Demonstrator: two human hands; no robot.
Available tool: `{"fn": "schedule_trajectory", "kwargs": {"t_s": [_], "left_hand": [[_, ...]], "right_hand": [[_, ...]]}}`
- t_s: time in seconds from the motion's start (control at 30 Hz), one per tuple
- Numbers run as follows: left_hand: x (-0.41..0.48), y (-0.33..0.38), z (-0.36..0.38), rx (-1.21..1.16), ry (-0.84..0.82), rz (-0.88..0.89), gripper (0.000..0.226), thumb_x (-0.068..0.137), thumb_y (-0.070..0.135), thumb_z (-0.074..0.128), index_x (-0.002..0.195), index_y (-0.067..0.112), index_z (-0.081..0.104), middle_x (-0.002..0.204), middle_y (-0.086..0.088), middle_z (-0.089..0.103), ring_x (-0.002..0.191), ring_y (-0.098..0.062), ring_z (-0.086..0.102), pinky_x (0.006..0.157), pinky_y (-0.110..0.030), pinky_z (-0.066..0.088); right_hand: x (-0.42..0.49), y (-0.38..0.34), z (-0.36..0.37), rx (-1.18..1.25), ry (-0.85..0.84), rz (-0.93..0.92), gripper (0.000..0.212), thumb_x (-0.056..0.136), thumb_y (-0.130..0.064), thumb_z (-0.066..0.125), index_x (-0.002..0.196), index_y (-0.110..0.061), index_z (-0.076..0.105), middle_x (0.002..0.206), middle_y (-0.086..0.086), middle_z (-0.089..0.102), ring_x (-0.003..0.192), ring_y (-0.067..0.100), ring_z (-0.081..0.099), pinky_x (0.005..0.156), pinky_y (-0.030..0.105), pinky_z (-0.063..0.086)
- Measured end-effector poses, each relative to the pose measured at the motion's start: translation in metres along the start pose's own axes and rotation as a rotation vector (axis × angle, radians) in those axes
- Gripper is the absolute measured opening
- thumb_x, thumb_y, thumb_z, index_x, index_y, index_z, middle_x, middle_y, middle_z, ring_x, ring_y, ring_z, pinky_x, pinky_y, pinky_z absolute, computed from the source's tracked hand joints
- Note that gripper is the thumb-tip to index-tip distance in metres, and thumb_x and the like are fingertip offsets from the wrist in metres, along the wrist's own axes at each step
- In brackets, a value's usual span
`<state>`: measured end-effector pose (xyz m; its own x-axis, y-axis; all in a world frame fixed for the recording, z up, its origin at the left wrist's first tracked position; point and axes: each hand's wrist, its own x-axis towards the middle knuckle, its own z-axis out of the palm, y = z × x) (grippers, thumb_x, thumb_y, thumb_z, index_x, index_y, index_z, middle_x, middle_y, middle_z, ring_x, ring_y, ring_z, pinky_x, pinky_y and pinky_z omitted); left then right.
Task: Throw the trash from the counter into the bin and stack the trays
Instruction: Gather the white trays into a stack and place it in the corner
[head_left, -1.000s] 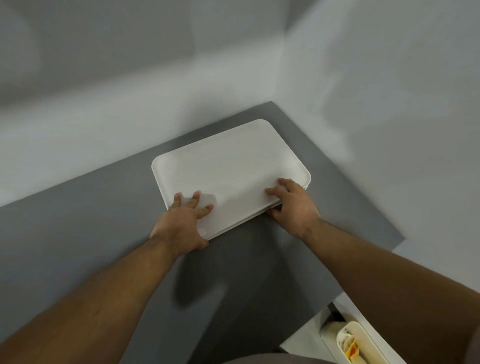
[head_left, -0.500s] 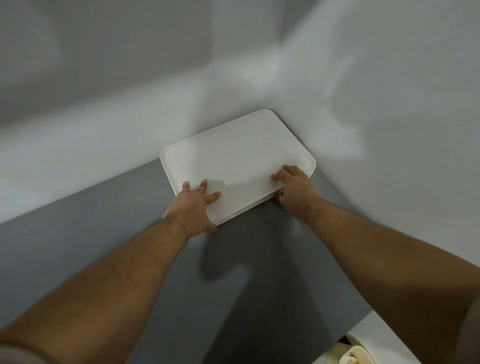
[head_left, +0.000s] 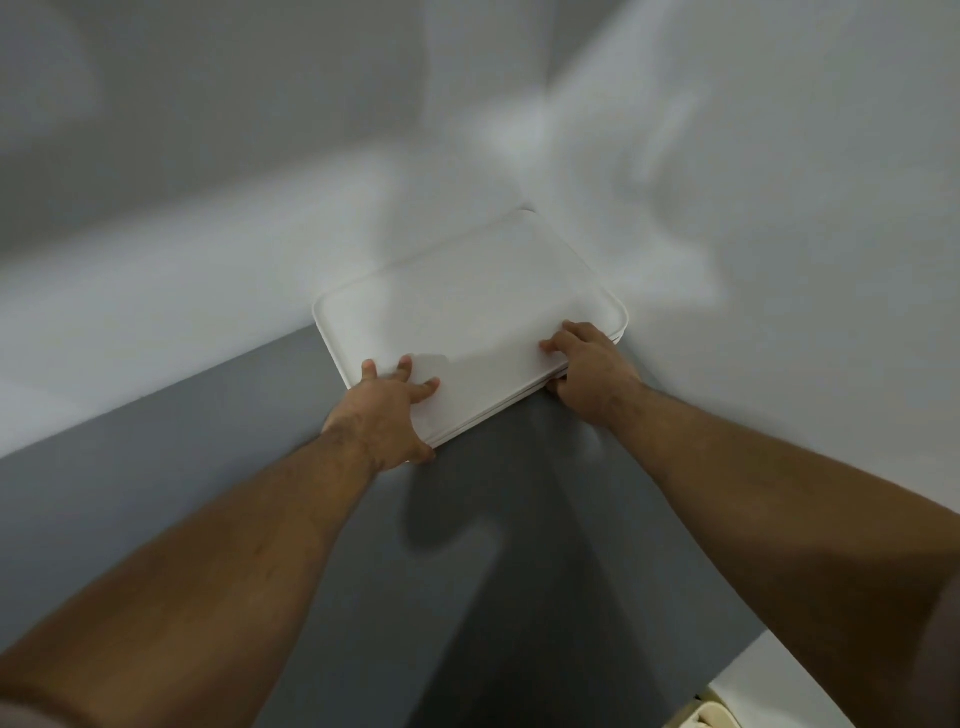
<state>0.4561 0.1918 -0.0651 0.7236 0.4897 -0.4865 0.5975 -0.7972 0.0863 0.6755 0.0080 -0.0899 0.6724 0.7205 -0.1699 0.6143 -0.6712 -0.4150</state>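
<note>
- Change: you have slid the tray stack (head_left: 467, 306) across the grey surface (head_left: 467, 571) into the wall corner (head_left: 535, 156); its far edges now sit at both walls.
- Meaning: stacking looks done (layered rims show at the near edge), and no trash shows on the surface.
- Your left grip (head_left: 382, 415) presses flat fingers on the top tray; your right grip (head_left: 592, 371) clasps the near right corner, thumb beneath.
- A second ago, bare surface lay beyond the stack; both grips keep their places.
</note>
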Motion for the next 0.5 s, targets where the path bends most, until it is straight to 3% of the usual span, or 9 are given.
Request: {"fn": "schedule_trajectory", "kwargs": {"t_s": [0.23, 0.4, 0.5], "left_hand": [[0.003, -0.002, 0.004, -0.021, -0.005, 0.010, 0.108, 0.069, 0.054, 0.080, 0.156, 0.049, 0.015, 0.170, 0.012, -0.004, 0.154, -0.038, -0.005, 0.118, -0.058, 0.027], [0.006, -0.007, 0.008, -0.031, 0.017, 0.044, 0.110, 0.067, 0.059, 0.079, 0.157, 0.046, 0.017, 0.170, 0.007, -0.006, 0.153, -0.041, -0.006, 0.120, -0.061, 0.022], [0.003, -0.009, 0.006, -0.017, 0.015, 0.046, 0.105, 0.068, 0.074, 0.065, 0.156, 0.050, 0.013, 0.170, 0.008, -0.009, 0.154, -0.038, -0.007, 0.119, -0.063, 0.019]], "right_hand": [[-0.003, -0.008, -0.001, -0.059, -0.010, -0.017, 0.061, 0.087, -0.020, 0.071, 0.145, -0.020, 0.052, 0.161, 0.011, 0.033, 0.149, 0.027, 0.028, 0.123, 0.032, 0.021], [-0.005, -0.014, -0.010, -0.239, -0.196, 0.024, 0.076, 0.094, -0.029, 0.062, 0.160, -0.027, 0.026, 0.170, 0.008, 0.010, 0.155, 0.034, 0.009, 0.126, 0.042, 0.013], [-0.021, -0.018, -0.015, -0.293, -0.258, 0.071, 0.085, 0.094, -0.040, 0.063, 0.163, -0.026, 0.015, 0.171, 0.007, 0.004, 0.156, 0.035, 0.003, 0.126, 0.044, 0.014]]}}
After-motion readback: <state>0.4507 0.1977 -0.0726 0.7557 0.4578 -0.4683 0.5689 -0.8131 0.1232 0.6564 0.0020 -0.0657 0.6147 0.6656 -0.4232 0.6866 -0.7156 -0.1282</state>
